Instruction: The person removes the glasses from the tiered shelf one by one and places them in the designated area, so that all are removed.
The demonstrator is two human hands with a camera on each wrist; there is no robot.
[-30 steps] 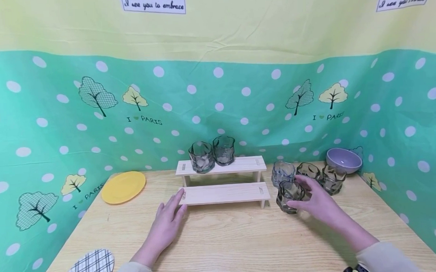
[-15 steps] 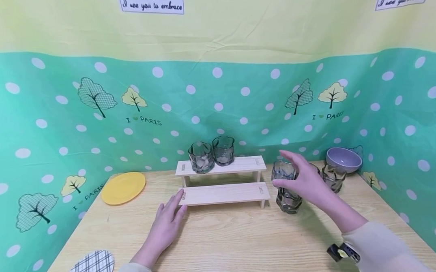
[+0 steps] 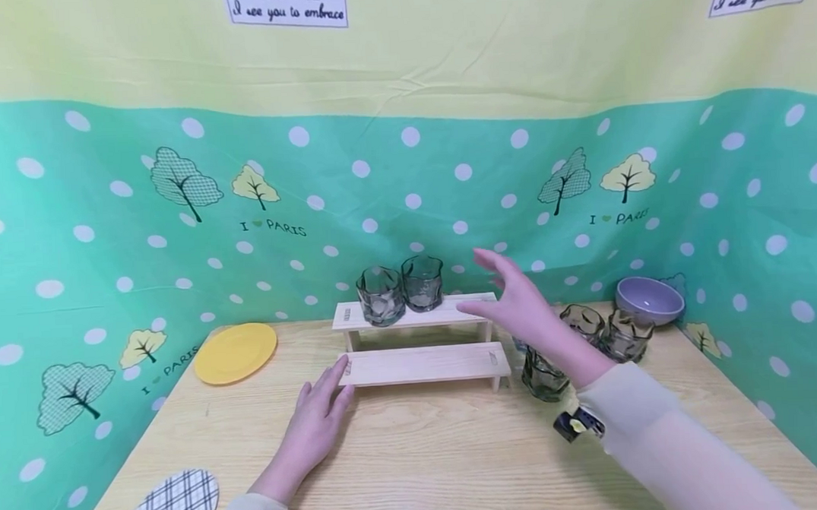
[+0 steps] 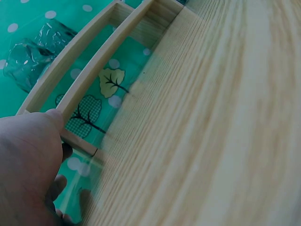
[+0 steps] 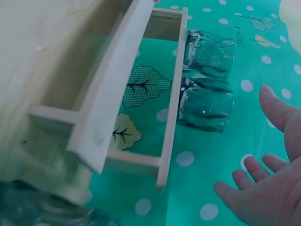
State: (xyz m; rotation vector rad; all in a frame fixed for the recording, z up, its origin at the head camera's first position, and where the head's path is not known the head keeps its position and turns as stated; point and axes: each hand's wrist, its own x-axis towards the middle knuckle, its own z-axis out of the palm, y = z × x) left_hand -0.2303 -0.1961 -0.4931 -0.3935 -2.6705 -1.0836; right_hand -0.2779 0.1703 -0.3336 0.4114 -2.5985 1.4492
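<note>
My left hand rests on the left end of the lower tier of a pale wooden two-tier shelf, its fingers extended. In the left wrist view the thumb touches the shelf's edge. Two dark clear glasses, a left glass and a right glass, stand upright side by side on the upper tier. Raised in the air near the upper tier's right end, my right hand holds nothing, thumb and fingers spread. The right wrist view shows this hand apart from the glasses.
On the table at right stand a front smoky glass, a rear glass, another glass and a purple bowl. My right forearm partly covers glasses there. A yellow plate and a checked round mat lie at left.
My right hand has left the front smoky glass at right and risen leftward to near the upper tier. My left hand has stayed on the shelf.
</note>
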